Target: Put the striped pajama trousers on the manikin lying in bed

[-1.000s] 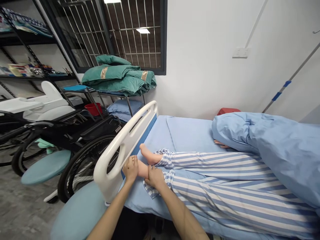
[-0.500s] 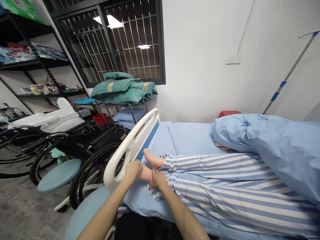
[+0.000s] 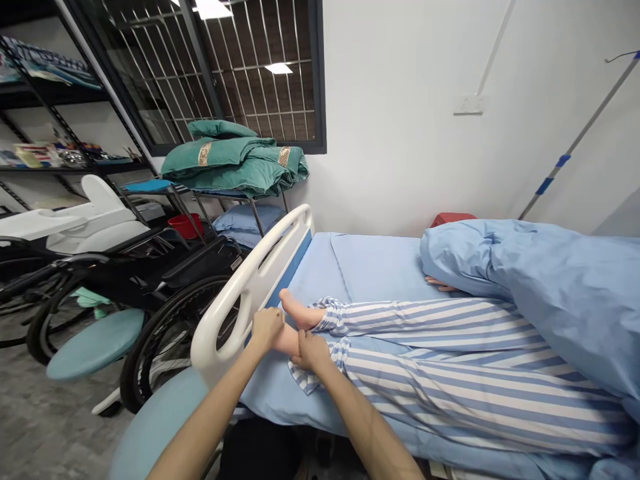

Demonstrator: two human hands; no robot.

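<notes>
A figure in blue-and-white striped trousers [image 3: 450, 373] lies on a bed with a light blue sheet [image 3: 370, 267], its upper part under a light blue quilt [image 3: 540, 287]. My left hand [image 3: 266, 328] is wrapped round the front of the near foot [image 3: 289, 340], close to the white footboard [image 3: 235, 300]. My right hand [image 3: 311, 350] grips the ankle of that same foot at the trouser cuff. The far foot [image 3: 296, 312] rests bare on the sheet just behind my hands.
Left of the bed stand a black wheelchair [image 3: 150, 280], two teal round stools [image 3: 95, 340] and a white plastic seat [image 3: 75, 217]. Folded green bedding [image 3: 235, 160] lies on a rack under the barred window. Metal shelves [image 3: 45, 153] fill the far left. A pole [image 3: 570, 147] leans at right.
My hands keep their hold on the near foot; the left hand has closed lower round its front. The view has shifted slightly as my head moved.
</notes>
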